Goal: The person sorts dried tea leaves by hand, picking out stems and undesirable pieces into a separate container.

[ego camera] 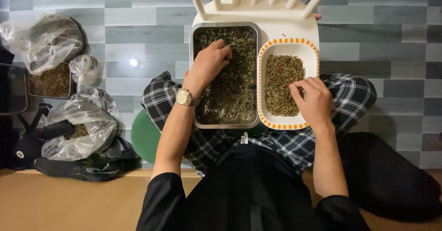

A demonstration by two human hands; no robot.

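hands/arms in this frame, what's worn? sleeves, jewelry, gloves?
No gloves: both hands are bare. Left hand has a gold-toned wristwatch with a pale round dial. Right hand shows nothing on its wrist. Black sleeves are pushed up to the elbows, forearms uncovered.

clear plastic bags (76, 129) | small tin of dried herbs (51, 80) | green stool (145, 136)

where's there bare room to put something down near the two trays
Bare white chair seat behind the orange-rimmed tray, and open tiled floor left of the metal tray. Crowded: plastic bags far left.
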